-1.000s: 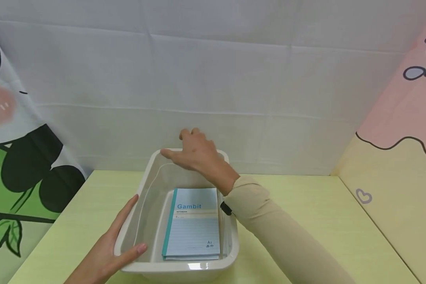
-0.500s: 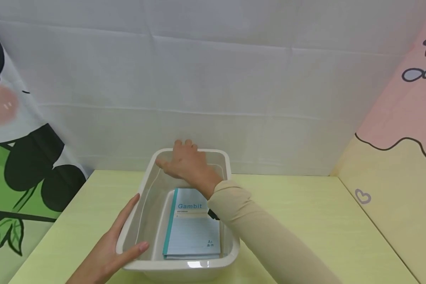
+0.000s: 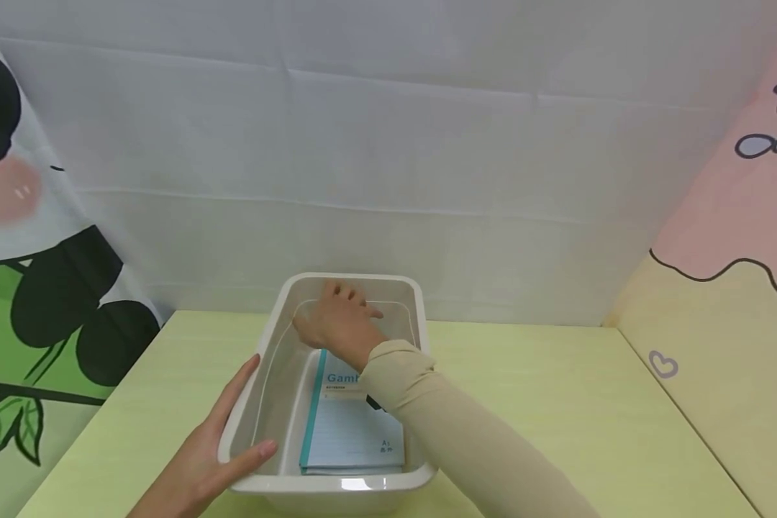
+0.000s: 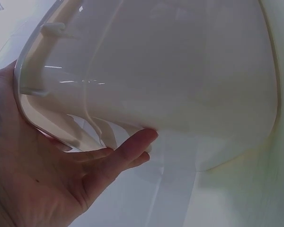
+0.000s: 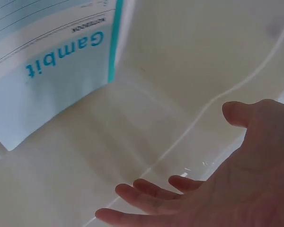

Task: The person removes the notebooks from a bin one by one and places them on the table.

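A white plastic basin [image 3: 326, 483] stands on the table. My left hand [image 3: 201, 453] grips its left rim near the front corner, thumb over the edge; in the left wrist view its fingers lie against the outer wall. Inside the basin, a light-blue "Gambit" notebook [image 3: 346, 439] with a teal spine lies flat, and more edges show beneath it. My right hand [image 3: 343, 324] is inside the basin's far end, beyond the notebook. In the right wrist view its fingers [image 5: 151, 203] are spread and hold nothing. The right sleeve covers the notebook's upper right part.
The pale yellow-green table [image 3: 524, 403] extends to the right of the basin. A white cloth [image 3: 395, 158] hangs close behind the basin. Side panels with cartoon prints stand at left [image 3: 65, 288] and right [image 3: 719, 345].
My right hand has come down from above the far rim into the basin, shifting slightly toward me. The left hand keeps its grip on the rim. The notebook stays put.
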### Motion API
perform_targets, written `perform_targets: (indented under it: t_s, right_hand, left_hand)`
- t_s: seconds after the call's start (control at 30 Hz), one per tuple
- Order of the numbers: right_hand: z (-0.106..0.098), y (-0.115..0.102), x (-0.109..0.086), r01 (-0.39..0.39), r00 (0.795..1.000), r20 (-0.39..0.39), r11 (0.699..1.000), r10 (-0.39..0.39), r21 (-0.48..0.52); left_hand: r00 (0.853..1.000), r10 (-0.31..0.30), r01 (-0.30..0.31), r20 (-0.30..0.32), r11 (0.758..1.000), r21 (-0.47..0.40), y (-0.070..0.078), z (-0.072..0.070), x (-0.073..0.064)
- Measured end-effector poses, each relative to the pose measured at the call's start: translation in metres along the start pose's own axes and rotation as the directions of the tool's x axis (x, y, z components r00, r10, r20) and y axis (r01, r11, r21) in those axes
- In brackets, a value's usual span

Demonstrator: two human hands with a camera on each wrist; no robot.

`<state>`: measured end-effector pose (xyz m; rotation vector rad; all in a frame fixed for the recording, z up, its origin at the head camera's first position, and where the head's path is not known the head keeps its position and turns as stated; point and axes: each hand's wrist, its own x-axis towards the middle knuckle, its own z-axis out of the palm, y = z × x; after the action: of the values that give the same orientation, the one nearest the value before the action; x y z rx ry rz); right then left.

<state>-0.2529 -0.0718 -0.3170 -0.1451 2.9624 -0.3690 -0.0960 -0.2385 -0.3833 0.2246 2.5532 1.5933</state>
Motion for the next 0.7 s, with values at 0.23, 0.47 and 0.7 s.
perform_targets:
  t_s: [0.23,0.47,0.7]
  right_hand:
    - [0.032,0.005,0.003,-0.037,0.997,-0.065,0.997,0.032,-0.073]
    - [0.06,0.011,-0.004,-0.069,0.996,-0.074,0.974,0.054,-0.215]
    - [0.074,0.012,-0.004,-0.077,0.997,-0.003,0.93,0.082,-0.358]
  left_hand:
    - [1.0,-0.014,0.015,0.008,1.0,-0.013,0.0,0.002,0.001]
    - [1.0,0.003,-0.003,-0.008,0.999,0.034,-0.004,0.002,0.002]
    - [1.0,-0.008,0.008,-0.002,0.999,0.035,-0.008,0.0,0.004]
